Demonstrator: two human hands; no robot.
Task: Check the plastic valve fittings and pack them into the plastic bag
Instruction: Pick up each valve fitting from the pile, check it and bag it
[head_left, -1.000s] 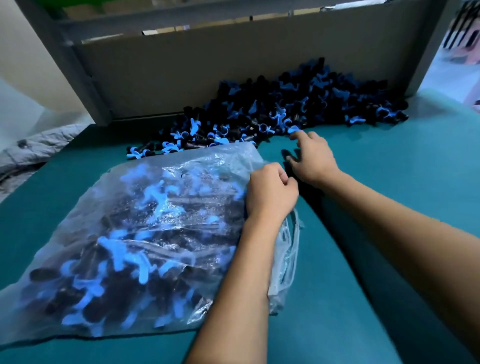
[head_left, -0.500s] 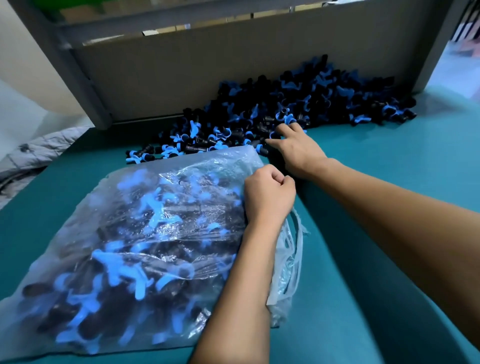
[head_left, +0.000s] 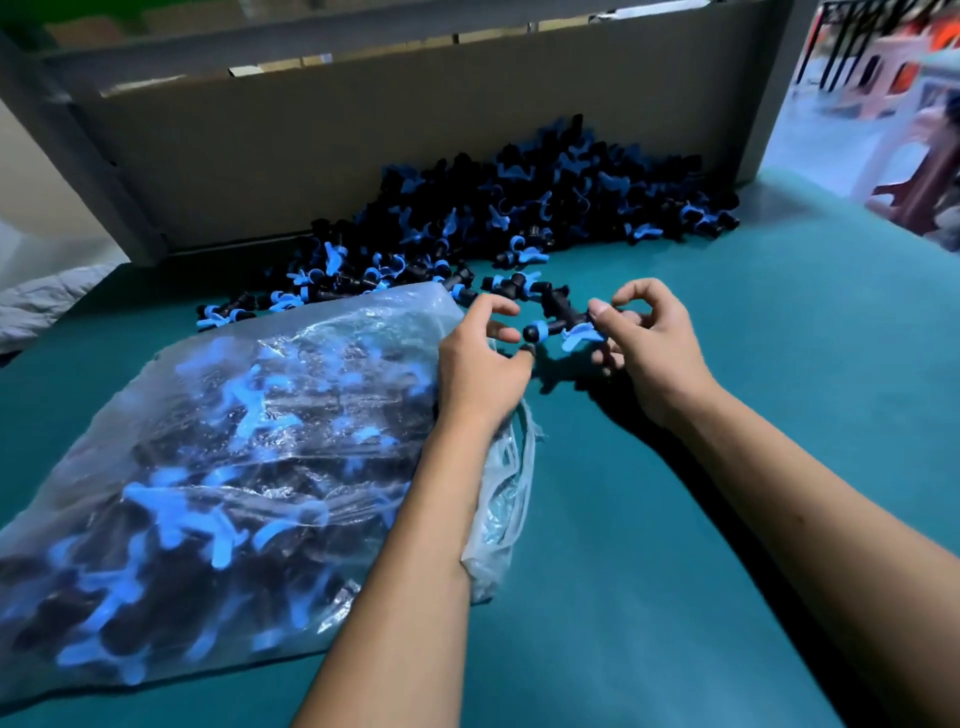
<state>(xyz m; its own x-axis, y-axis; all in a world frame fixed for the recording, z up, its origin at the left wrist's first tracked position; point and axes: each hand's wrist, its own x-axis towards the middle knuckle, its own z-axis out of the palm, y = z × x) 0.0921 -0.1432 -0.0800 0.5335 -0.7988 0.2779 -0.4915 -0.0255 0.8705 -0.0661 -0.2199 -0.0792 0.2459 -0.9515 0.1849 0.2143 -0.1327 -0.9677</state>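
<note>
You've got one valve fitting (head_left: 558, 325) pinched in your right hand (head_left: 649, 348) above the teal worktop (head_left: 675, 519); your left hand (head_left: 480, 364) sits beside it, fingers loosely curled, grip empty. The stuffed plastic bag (head_left: 218, 478) lies left, loose pile (head_left: 509, 218) behind against the cardboard (head_left: 311, 135).

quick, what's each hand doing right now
Left hand: fingers loosely curled beside the fitting; whether it grips it cannot be told.
Right hand: pinching the fitting.
</note>
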